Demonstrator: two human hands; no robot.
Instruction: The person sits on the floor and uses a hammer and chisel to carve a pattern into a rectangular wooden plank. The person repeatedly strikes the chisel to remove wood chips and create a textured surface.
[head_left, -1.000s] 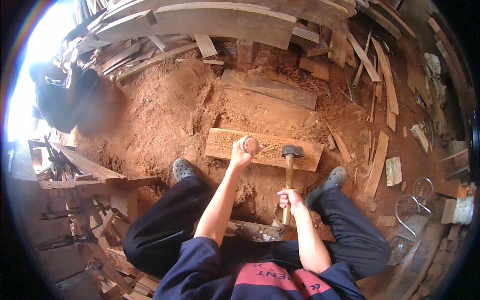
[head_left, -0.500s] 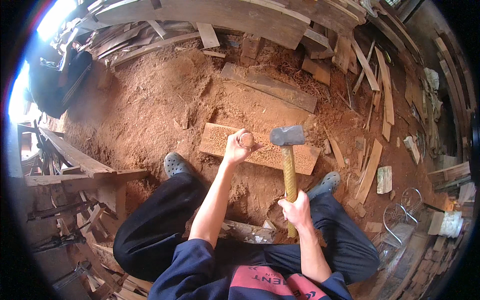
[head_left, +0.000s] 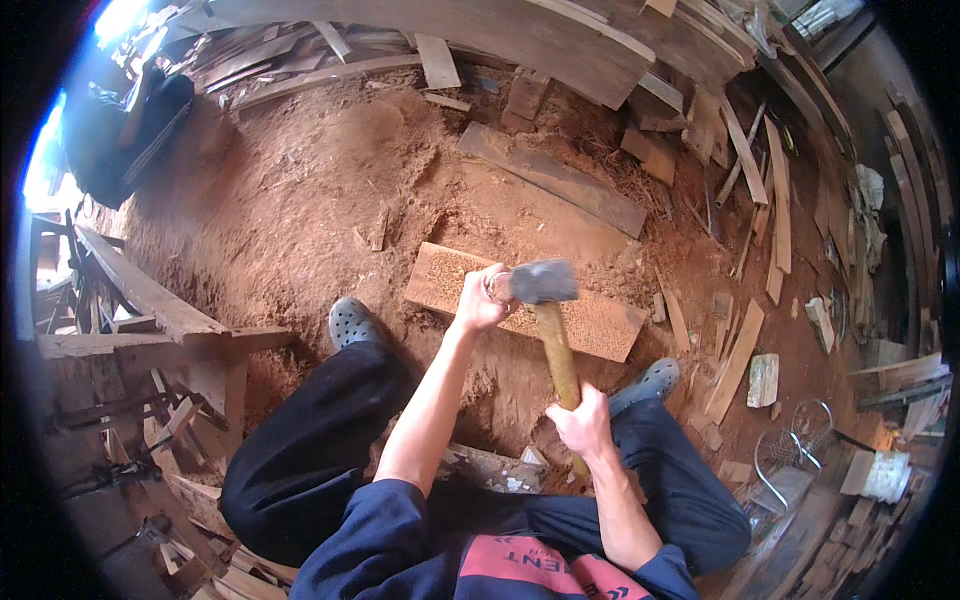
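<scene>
My left hand (head_left: 480,305) is closed round an upright tool whose round wooden top (head_left: 498,288) shows above the fist; its lower end is hidden. Under that fist lies a thick wooden plank (head_left: 600,322), its face covered with many small pitted marks. My right hand (head_left: 585,425) grips the yellowish handle of a sledgehammer (head_left: 558,350). The hammer's grey head (head_left: 543,281) is over the plank, right beside the wooden top. From this angle I cannot tell whether the two touch.
My shod feet flank the plank on sawdust-covered ground. A longer board (head_left: 550,180) lies beyond it. Timber scraps (head_left: 740,360) and a wire rack (head_left: 795,450) are at the right. A wooden bench frame (head_left: 170,345) stands left. Another person (head_left: 125,140) sits at the far left.
The hammer head has moved left, up to the wooden top in my left fist, and its handle now leans left. My left hand keeps its grip above the plank.
</scene>
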